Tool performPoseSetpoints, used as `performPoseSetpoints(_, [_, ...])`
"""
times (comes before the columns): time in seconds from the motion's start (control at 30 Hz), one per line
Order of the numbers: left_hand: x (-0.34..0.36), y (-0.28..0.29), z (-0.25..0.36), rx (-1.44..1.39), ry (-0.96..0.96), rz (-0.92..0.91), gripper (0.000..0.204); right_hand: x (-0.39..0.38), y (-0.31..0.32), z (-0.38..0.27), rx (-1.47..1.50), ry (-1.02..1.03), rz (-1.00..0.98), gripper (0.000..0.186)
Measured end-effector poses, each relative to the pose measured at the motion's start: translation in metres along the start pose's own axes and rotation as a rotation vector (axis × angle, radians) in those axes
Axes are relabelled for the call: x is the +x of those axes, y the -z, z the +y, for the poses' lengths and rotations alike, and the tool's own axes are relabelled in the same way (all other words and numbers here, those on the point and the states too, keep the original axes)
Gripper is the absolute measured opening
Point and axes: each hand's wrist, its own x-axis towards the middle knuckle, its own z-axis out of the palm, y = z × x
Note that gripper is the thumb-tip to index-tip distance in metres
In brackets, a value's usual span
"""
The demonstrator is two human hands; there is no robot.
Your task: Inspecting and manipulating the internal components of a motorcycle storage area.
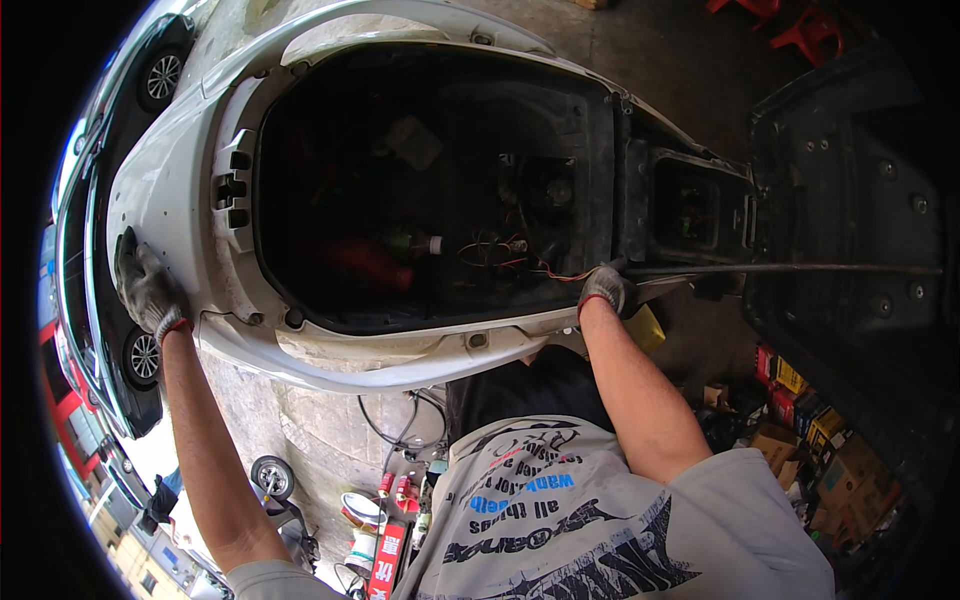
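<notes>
While I watch the feed from a distance, the white scooter body point(165, 185) fills the upper middle of my view, its dark storage well point(350, 90) uncovered. Left hand point(150, 290), gloved, lies on the white rear panel, fingers extended, nothing gripped that I can see. Right hand point(605, 288), also gloved, is curled at the well's near rim beside thin wires point(545, 268) and the end of a long dark rod point(780, 269); which of these it is closed on, I cannot tell. Well is deep in shadow; I make out a white-capped bottle point(435, 244). A broad dark moulded panel point(850, 190) stands at right. Floor point(300, 415) is pale and worn on the left, dim near the red plastic seats point(808, 40) at upper right. Dark car point(120, 395) at the left rim, in daylight. Black cable point(400, 440) loops on the ground below the scooter; cartons point(850, 480) crowd lower right.
</notes>
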Motion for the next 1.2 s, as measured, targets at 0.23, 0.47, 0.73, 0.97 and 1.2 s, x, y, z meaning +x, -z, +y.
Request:
performPoseSetpoints(0.23, [0.002,0.0,0.0,0.01,-0.007,0.004,0.035,0.007,-0.011,0.006,-0.119,0.166,0.029,0.068])
performPoseSetpoints(0.47, [0.001,-0.001,-0.004,0.005,0.008,-0.002,0.036,-0.013,0.017,-0.004,-0.007,0.052,0.004,0.071])
performPoseSetpoints(0.73, [0.003,-0.003,-0.001,0.005,-0.009,0.0,0.036,-0.005,0.008,-0.002,0.066,-0.052,0.036,0.075])
performPoseSetpoints(0.97, [0.0,-0.001,-0.004,-0.009,0.008,-0.005,0.036,-0.004,0.002,-0.001,0.024,-0.021,0.002,0.073])
performPoseSetpoints(1.2, [0.001,-0.002,-0.004,-0.018,-0.011,0.0,0.036,0.004,-0.011,0.007,-0.194,0.162,0.045,0.07])
